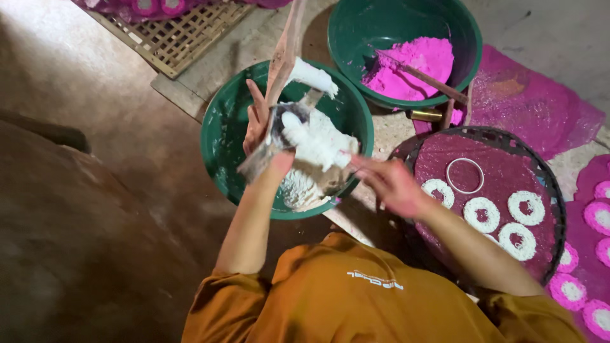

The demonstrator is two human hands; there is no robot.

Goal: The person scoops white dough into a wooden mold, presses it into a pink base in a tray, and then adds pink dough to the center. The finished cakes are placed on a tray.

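My left hand [257, 124] is raised over a green bowl [215, 136] and grips a small grey tin mould [278, 134] heaped with white dough [318, 143]. A wooden paddle [284, 54] smeared with the same dough stands up behind that hand. More white dough lies in the bowl under the mould. My right hand [393, 185] is blurred at the bowl's right rim. Its fingers stretch toward the dough and nothing shows in its grasp.
A second green bowl [462, 38] behind holds pink powder [413, 63] and a stick. To the right, a round dark tray [551, 190] carries white dough rings [481, 214] and a metal ring [465, 176]. Pink-edged rings [572, 291] lie on a pink cloth. A bamboo lattice [171, 32] is at the back left.
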